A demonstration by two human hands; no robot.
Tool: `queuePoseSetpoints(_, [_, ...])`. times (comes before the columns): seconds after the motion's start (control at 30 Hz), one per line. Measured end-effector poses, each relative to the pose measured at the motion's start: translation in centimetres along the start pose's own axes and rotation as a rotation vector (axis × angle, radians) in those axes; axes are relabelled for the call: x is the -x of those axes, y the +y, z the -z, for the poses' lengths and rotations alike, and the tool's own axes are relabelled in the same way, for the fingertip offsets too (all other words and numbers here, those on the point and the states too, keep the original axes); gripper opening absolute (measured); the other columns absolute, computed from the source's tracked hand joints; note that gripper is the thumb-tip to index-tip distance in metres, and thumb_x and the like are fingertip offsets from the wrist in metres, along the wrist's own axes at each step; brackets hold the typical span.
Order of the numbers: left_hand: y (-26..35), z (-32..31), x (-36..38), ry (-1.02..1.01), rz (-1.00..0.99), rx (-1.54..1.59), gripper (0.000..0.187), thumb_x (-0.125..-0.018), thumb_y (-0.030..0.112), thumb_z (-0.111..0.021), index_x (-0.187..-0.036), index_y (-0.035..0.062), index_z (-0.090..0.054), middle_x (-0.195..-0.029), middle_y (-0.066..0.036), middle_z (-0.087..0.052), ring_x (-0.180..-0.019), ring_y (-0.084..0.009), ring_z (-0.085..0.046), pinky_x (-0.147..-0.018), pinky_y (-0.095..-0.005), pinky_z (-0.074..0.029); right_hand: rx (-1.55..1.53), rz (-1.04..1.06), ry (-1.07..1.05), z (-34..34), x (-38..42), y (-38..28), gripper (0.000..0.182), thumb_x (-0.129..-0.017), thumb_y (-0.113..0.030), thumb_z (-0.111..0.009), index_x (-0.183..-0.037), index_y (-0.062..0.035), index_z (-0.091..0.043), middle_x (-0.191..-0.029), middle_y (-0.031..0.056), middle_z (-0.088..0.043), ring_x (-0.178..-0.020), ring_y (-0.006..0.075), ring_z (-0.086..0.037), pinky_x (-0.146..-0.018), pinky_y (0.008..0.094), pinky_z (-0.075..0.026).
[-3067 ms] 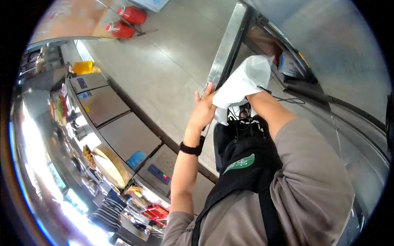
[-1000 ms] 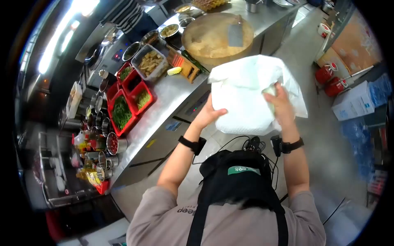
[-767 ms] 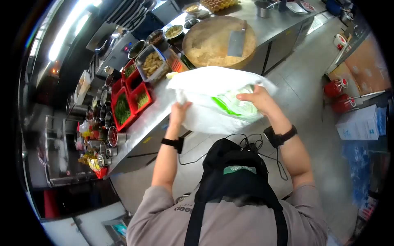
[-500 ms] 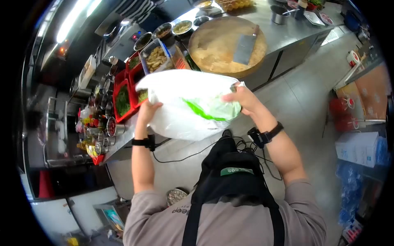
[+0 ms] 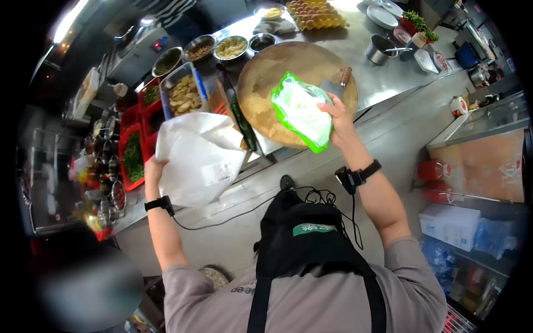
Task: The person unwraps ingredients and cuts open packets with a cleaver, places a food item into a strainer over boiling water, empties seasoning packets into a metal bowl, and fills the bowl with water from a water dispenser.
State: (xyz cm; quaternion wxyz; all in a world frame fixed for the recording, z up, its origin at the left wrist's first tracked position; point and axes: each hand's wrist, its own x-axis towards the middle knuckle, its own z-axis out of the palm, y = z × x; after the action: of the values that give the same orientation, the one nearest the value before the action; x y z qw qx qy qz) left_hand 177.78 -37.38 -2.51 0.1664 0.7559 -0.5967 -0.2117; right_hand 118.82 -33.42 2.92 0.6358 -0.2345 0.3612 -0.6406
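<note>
My left hand (image 5: 155,169) grips the edge of a white plastic sack (image 5: 202,161), which hangs in front of the counter. In my right hand (image 5: 340,119) is a green-and-white plastic packet (image 5: 302,111), tilted over the round wooden chopping board (image 5: 261,72). The packet's contents cannot be made out. Behind it a cleaver (image 5: 335,87) lies on the board, its blade partly hidden by the packet and its wooden handle pointing away.
Left of the board are a tub of pale sliced food (image 5: 185,95), red bins (image 5: 132,155) of greens and several metal bowls (image 5: 231,48). Egg trays (image 5: 316,14) and a metal pot (image 5: 381,51) stand farther back. A cable (image 5: 233,219) runs between my wrists.
My hands have moved apart. The green-and-white packet, earlier against the white sack, is now separate in my right hand over the board; the sack has shifted left with my left hand.
</note>
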Motion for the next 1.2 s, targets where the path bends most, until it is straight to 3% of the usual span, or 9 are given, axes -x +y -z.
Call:
queuePoseSetpoints(0.1, [0.9, -0.4, -5.2, 0.029, -0.059, -0.134, 0.038, -0.073, 0.018, -0.076, -0.105, 0.0023, -0.065, -0.091, -0.016, -0.069, -0.085, -0.0319, -0.067, -0.074, -0.0388, -0.05, 0.474, 0.308, -0.007, 0.1, -6.2, 0.0, 0.053, -0.081, -0.006, -0.07, -0.127, 0.0016, -0.045, -0.108, 0.0114, -0.06, -0.096, 0.0166, -0.061, -0.081, 0.0285, -0.052])
queuePoseSetpoints(0.27, [2.0, -2.3, -9.4, 0.233, -0.159, -0.549, 0.054, -0.074, 0.027, -0.076, -0.12, 0.0078, -0.057, -0.11, -0.015, -0.062, -0.103, -0.033, -0.059, -0.083, -0.0443, -0.048, 0.483, 0.238, 0.053, 6.2, -14.3, 5.1, 0.054, -0.084, -0.006, -0.068, -0.13, 0.0002, -0.04, -0.103, 0.011, -0.061, -0.088, 0.0168, -0.063, -0.075, 0.0291, -0.053])
queuePoseSetpoints(0.33, [3.5, -2.6, -9.3, 0.37, -0.152, -0.635, 0.062, -0.076, 0.03, -0.075, -0.129, 0.0113, -0.05, -0.12, -0.015, -0.054, -0.113, -0.0346, -0.051, -0.09, -0.0463, -0.044, 0.598, -0.273, 0.111, 8.6, -14.1, 5.7, 0.047, -0.084, -0.004, -0.067, -0.124, -0.0015, -0.043, -0.102, 0.0129, -0.061, -0.082, 0.0181, -0.065, -0.07, 0.0321, -0.055])
queuePoseSetpoints(0.57, [14.6, -9.2, -6.0, 0.455, -0.332, -0.38, 0.052, -0.08, 0.022, -0.071, -0.125, 0.0062, -0.053, -0.128, -0.021, -0.05, -0.118, -0.0393, -0.048, -0.099, -0.0474, -0.039, 0.997, -0.396, 0.023, 11.6, -17.2, -0.1, 0.026, -0.086, -0.014, -0.062, -0.105, 0.0025, -0.054, -0.087, 0.0121, -0.064, -0.07, 0.0181, -0.067, -0.048, 0.0292, -0.051])
queuePoseSetpoints(0.7, [22.9, -14.7, -3.1, 0.397, -0.229, -0.243, 0.051, -0.084, 0.025, -0.069, -0.126, 0.0031, -0.052, -0.135, -0.023, -0.046, -0.124, -0.0404, -0.044, -0.105, -0.0469, -0.037, 1.047, -0.142, 0.019, 12.5, -23.6, -3.2, 0.036, -0.087, -0.023, -0.065, -0.107, 0.0051, -0.056, -0.09, 0.0135, -0.065, -0.073, 0.0201, -0.067, -0.05, 0.0301, -0.052])
queuePoseSetpoints(0.9, [33.9, -24.7, -0.6, 0.238, -0.193, 0.193, 0.042, -0.087, 0.022, -0.066, -0.122, 0.0018, -0.053, -0.126, -0.017, -0.052, -0.12, -0.0331, -0.048, -0.104, -0.0387, -0.037, 1.119, -0.606, -0.358, 10.7, -30.0, -1.7, 0.042, -0.085, -0.027, -0.07, -0.108, 0.0052, -0.059, -0.108, 0.016, -0.064, -0.088, 0.0174, -0.063, -0.063, 0.0298, -0.053])
queuePoseSetpoints(0.97, [36.9, -25.6, 0.1, 0.193, -0.097, 0.368, 0.042, -0.089, 0.022, -0.065, -0.124, 0.0016, -0.053, -0.127, -0.016, -0.052, -0.12, -0.0294, -0.049, -0.102, -0.0363, -0.038, 0.974, -0.03, -0.586, 10.3, -28.9, -1.1, 0.031, -0.085, -0.018, -0.07, -0.097, 0.009, -0.059, -0.102, 0.0164, -0.065, -0.088, 0.0206, -0.063, -0.076, 0.032, -0.052])
queuePoseSetpoints(1.13, [43.1, -22.2, 1.4, 0.172, -0.033, 0.775, 0.037, -0.093, 0.022, -0.061, -0.122, 0.0009, -0.055, -0.124, -0.009, -0.055, -0.114, -0.0174, -0.053, -0.095, -0.0289, -0.042, 0.585, -0.138, -0.937, 5.8, -23.5, -5.8, 0.016, -0.083, 0.006, -0.062, -0.076, 0.0016, -0.049, -0.114, 0.0144, -0.064, -0.094, 0.0115, -0.055, -0.084, 0.0272, -0.045])
queuePoseSetpoints(1.2, [44.1, -20.8, 1.9, -0.106, -0.044, 0.876, 0.031, -0.093, 0.021, -0.061, -0.117, 0.0006, -0.059, -0.112, -0.004, -0.062, -0.104, -0.0123, -0.056, -0.089, -0.026, -0.043, 0.511, -0.202, -0.965, 5.4, -22.5, -5.7, 0.016, -0.083, 0.007, -0.061, -0.076, 0.0013, -0.048, -0.115, 0.0132, -0.064, -0.093, 0.0107, -0.055, -0.083, 0.026, -0.045])
